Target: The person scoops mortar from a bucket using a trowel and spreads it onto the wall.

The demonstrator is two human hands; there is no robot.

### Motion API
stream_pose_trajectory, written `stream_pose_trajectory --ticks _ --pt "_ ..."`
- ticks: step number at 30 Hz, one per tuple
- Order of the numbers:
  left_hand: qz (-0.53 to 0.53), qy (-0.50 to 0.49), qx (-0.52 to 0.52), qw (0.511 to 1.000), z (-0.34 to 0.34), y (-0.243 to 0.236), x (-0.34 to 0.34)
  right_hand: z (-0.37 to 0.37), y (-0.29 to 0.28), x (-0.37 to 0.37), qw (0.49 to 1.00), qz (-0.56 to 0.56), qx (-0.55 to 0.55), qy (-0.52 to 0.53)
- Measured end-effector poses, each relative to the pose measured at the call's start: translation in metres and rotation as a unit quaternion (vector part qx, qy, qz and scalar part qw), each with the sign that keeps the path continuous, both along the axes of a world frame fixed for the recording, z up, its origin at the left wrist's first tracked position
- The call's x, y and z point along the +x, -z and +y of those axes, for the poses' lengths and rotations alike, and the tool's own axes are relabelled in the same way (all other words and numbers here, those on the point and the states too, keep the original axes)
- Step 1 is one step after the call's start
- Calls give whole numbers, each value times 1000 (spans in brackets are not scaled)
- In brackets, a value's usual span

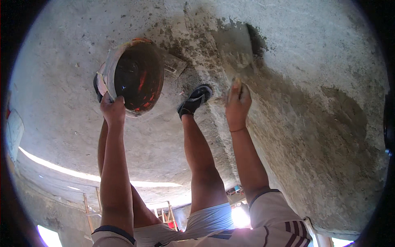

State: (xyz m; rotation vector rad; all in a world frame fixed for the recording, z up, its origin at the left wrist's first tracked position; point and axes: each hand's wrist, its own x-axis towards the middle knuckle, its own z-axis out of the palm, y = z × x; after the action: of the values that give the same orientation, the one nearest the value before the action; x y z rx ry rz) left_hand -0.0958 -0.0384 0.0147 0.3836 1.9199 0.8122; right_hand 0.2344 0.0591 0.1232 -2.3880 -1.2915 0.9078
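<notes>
My left hand (112,110) grips the near rim of a mortar-smeared bucket (108,70). The bucket is tilted so its dark inside shows, with reddish patches on the wall of it. Closed round the pale handle of a trowel (233,46), my right hand (238,108) is held out by the wall. The trowel's flat grey blade lies against or very close to the wall surface, beside a dark wet patch. On the rough wall (304,123), damp brown plaster runs down to the right of my hand.
A flat float-like tool (174,66) lies on the concrete floor (61,103) just right of the bucket. My sandalled foot (195,99) stands near the base of the wall, where mortar crumbs are scattered. A pale sack-like object (15,129) is at the far left.
</notes>
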Motion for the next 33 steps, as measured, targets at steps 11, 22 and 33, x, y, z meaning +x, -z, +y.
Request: stream_pose_trajectory --ticks 11,22,33 --pt "-14 -18 12 1000 10 -1 1 1 -5 2 996 79 -50 -3" --pt "3 -33 12 999 9 1 1 -15 -35 -12 987 147 68 1" --pt "2 -39 -4 999 4 6 0 -9 -22 -26 966 217 83 116"
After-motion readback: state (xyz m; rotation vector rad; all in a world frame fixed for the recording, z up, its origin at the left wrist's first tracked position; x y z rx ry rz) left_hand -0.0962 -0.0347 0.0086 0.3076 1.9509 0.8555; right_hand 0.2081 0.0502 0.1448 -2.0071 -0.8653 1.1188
